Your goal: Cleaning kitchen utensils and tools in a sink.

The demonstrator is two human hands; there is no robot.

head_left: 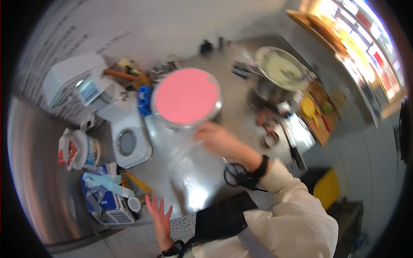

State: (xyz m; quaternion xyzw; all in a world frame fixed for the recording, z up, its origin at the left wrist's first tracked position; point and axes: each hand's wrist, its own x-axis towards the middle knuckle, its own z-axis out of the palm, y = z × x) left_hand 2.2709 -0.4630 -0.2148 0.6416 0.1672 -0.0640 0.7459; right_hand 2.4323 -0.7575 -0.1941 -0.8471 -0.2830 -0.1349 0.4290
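Observation:
My right hand [214, 138] is blurred, with its fingers bent, just below the near rim of a round metal pan [220, 104] filled with a flat pink layer [187, 95]. Whether those fingers hold anything cannot be told. My left hand [159, 213] is spread and holds nothing, at the near edge of the steel table [196, 161], beside a small jar with a pale lid [134, 204]. A blue object [145, 100] stands against the pan's left side.
A white appliance [130, 142] stands left of the pan. Nearer are a blue box [108, 206] and a yellow-handled tool [138, 181]. At right are a pot of pale mixture [280, 69], a black-handled knife [295, 153], a metal ring [270, 139] and a wooden board [323, 137].

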